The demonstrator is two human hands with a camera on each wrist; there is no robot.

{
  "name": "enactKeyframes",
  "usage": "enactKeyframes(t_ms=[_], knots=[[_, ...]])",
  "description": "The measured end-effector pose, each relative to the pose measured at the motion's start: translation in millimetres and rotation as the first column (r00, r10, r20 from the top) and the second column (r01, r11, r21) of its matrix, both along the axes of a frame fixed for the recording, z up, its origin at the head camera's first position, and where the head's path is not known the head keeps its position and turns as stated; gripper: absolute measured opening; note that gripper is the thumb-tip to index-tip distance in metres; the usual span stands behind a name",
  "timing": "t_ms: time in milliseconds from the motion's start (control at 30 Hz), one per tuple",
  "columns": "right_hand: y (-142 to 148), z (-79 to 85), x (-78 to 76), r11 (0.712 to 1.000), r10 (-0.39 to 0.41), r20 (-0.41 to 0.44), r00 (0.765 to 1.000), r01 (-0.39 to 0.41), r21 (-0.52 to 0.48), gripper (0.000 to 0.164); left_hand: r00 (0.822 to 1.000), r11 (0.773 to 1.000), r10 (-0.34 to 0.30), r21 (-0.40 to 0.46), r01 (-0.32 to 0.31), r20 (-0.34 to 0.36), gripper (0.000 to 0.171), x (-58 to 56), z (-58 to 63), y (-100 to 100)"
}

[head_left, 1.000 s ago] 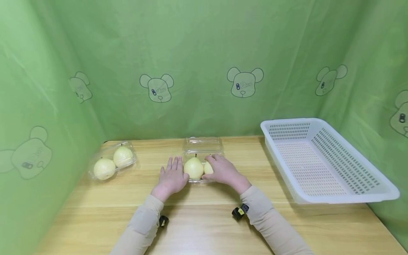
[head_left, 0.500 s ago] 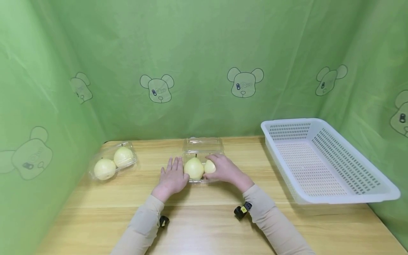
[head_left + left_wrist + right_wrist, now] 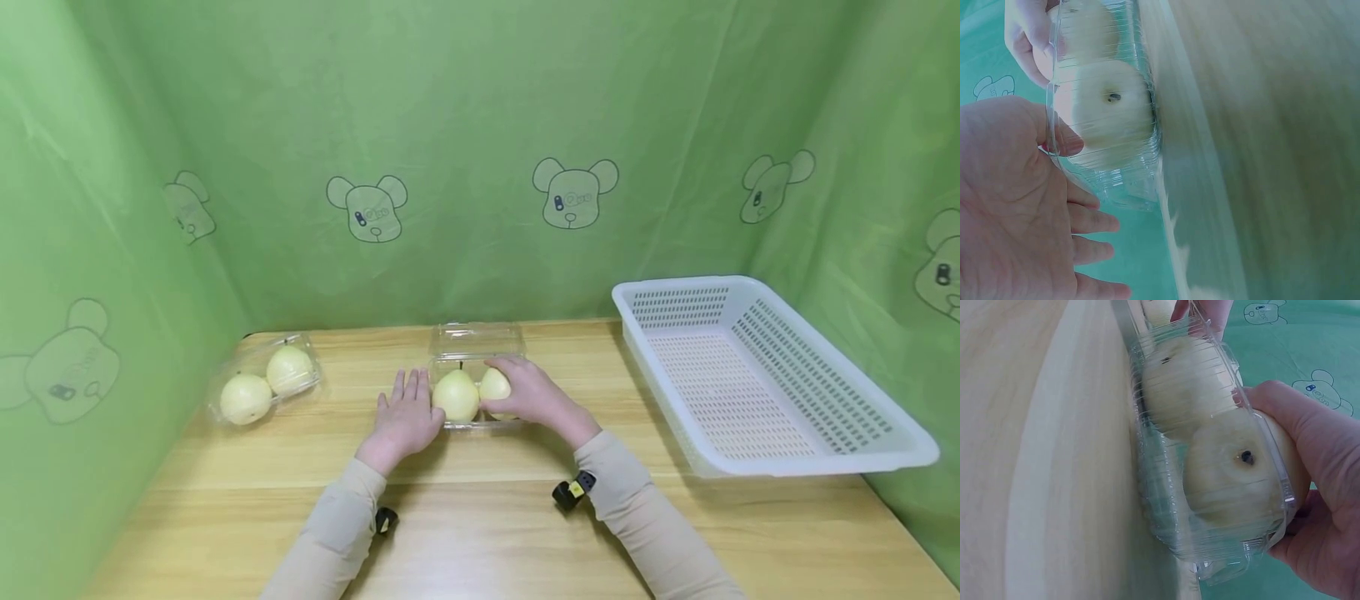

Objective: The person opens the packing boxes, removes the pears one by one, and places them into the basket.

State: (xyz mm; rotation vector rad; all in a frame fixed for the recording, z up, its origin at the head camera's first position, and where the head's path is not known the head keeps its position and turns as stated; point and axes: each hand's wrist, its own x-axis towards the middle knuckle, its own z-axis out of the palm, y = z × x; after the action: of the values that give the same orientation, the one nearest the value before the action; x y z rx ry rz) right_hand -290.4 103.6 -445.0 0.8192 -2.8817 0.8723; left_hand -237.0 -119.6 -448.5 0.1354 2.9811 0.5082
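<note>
A clear plastic clamshell box (image 3: pixel 478 340) stands at the middle of the table with its lid folded back. Two pale yellow pears sit side by side in its base, the left pear (image 3: pixel 455 397) stem up. Around the right pear (image 3: pixel 494 386) curl the thumb and fingers of my right hand (image 3: pixel 537 397); the right wrist view shows this pear (image 3: pixel 1232 472) through the box wall, tilted toward its neighbour. My left hand (image 3: pixel 406 422) lies at the box's left side, fingers straight, its thumb touching the rim. The left wrist view shows the palm (image 3: pixel 1013 206) facing the camera.
Another clear box (image 3: pixel 258 354) holding two pears (image 3: pixel 246 398) rests at the table's left. A white perforated basket (image 3: pixel 667 412) occupies the right side. Green curtain (image 3: pixel 472 250) walls enclose the back and sides of the wooden table (image 3: pixel 480 533).
My right hand has shifted slightly to the right, and more of the right pear shows beside its fingers. My left hand, the boxes and the basket have kept their places.
</note>
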Motion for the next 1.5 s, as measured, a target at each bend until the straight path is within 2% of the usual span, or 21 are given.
enactKeyframes(t_ms=[533, 900, 1300, 1500], knots=[[-0.2, -1.7, -3.5, 1.000, 0.004, -0.042, 0.999, -0.004, -0.004, 0.077, 1.000, 1.000, 0.002, -0.003, -0.002, -0.010, 0.071, 1.8, 1.4, 0.5], [0.3, 13.3, -2.7, 1.000, -0.001, -0.026, 1.000, 0.000, -0.029, 0.078, 1.000, 1.000, 0.008, -0.015, -0.008, -0.008, 0.072, 2.8, 0.8, -0.2], [3.8, 28.5, -3.4, 0.999, -0.006, -0.064, 0.998, 0.003, -0.039, 0.076, 1.000, 1.000, 0.000, -0.009, 0.000, -0.019, 0.072, 1.2, -1.0, 0.8], [8.5, 35.5, -3.9, 0.999, -0.016, -0.058, 0.998, 0.014, -0.030, 0.077, 1.000, 1.000, 0.003, -0.013, -0.003, -0.020, 0.072, 1.8, -0.2, 0.4]])
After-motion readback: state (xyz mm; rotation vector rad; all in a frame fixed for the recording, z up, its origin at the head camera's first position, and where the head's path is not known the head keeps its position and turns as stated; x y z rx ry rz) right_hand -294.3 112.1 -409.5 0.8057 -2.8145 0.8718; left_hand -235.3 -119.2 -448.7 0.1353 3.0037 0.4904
